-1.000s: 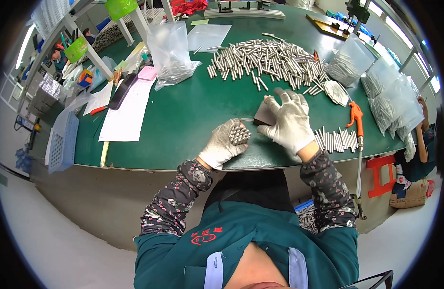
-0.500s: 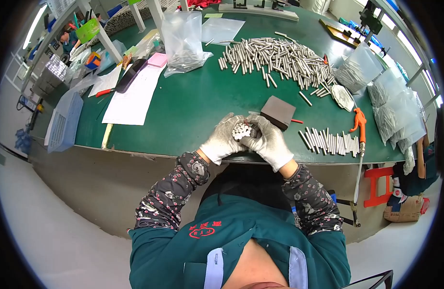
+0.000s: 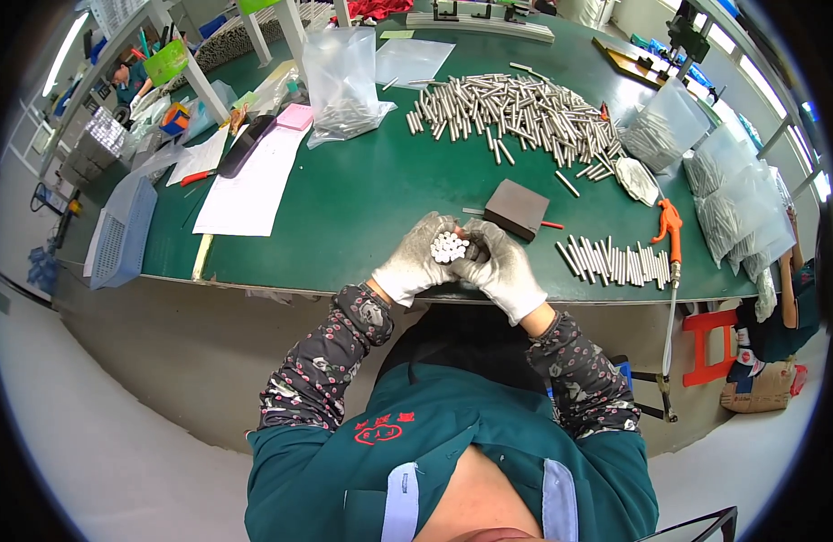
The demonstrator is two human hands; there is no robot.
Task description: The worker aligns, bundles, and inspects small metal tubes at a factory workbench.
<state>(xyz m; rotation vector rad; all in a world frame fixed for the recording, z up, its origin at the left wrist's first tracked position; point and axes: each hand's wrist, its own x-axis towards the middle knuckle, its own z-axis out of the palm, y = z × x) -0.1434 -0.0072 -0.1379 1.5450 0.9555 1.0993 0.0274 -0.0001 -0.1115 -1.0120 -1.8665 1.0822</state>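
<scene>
A bundle of short metal rods [image 3: 449, 247] stands between my gloved hands, their round bright ends facing up. My left hand [image 3: 415, 262] is wrapped round the bundle's left side. My right hand [image 3: 505, 273] closes on it from the right, its fingertips against the rods. The lengths of the rods are hidden by the gloves. Just beyond my right hand sits a dark brown block [image 3: 518, 208], with a red stick [image 3: 552, 225] poking out from under its right side. To the right lies a loose row of similar rods [image 3: 617, 262].
A large heap of rods [image 3: 516, 113] covers the back middle of the green table [image 3: 362, 199]. Bags of rods [image 3: 737, 203] and an orange air gun [image 3: 669, 226] are at the right. Paper sheets [image 3: 245, 200], a pink block [image 3: 294, 116] and a blue basket [image 3: 126, 230] are at the left.
The rod ends in my hands now sit more evenly and face the view more squarely. My hands have barely moved and stay round the bundle.
</scene>
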